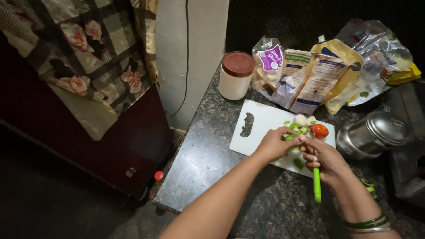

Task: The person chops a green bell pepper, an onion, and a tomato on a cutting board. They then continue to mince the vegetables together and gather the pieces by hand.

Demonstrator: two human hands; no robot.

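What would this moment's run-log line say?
left hand: pinching green vegetable piece | right hand: grip on green-handled knife | cutting board: white, tomato on it | steel pot: right of board

Bench (212, 163): speckled dark stone, polished.
Cutting board (261, 121), under the fingers (295, 140): white plastic, smooth, matt.
Knife handle (317, 186), in the fingers: green plastic, glossy.
Pot (372, 132), right of the fingers: shiny metal.
Packets (310, 75), beyond the fingers: glossy plastic film.
Jar lid (238, 64): brown plastic, matt.
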